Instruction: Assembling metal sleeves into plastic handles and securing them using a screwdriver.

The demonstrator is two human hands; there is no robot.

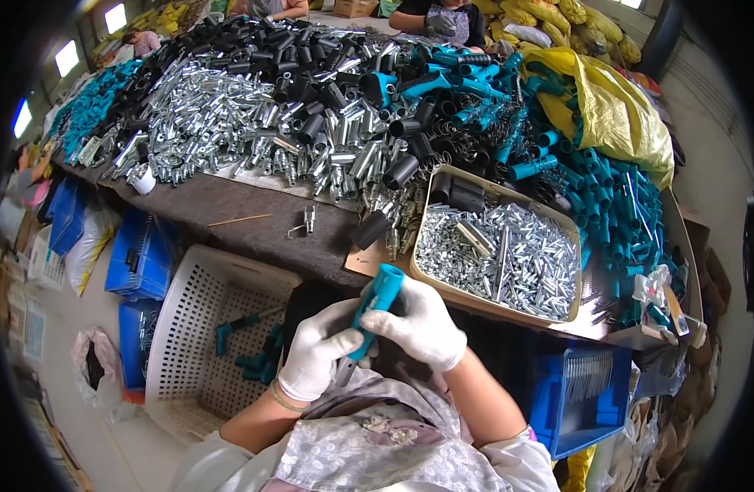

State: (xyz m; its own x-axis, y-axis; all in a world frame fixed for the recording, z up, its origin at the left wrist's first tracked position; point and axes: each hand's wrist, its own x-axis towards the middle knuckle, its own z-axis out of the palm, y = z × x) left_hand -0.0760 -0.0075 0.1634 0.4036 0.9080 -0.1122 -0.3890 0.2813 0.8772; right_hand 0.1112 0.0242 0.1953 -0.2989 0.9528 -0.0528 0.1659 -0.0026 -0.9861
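Note:
Both white-gloved hands close round one teal plastic tube (pixel 384 287), held tilted above my lap just off the table edge. My left hand (pixel 318 348) grips its lower part, where a grey metal piece (pixel 344 373) sticks out below. Higher up, my right hand (pixel 422 324) wraps the tube with the thumb pressed on its side; some fingers are hidden behind it. Beyond them stands a cream tray (pixel 418 266) of small silver metal pins (pixel 508 254). A black sleeve (pixel 372 230) lies beside the tray's left side.
Heaps of silver metal tubes (pixel 205 107), black sleeves (pixel 311 127) and teal tubes (pixel 615 197) cover the table. At lower left stands a white perforated basket (pixel 176 328) holding teal-handled pieces. Blue crates (pixel 590 402) flank me. Two people work across the table.

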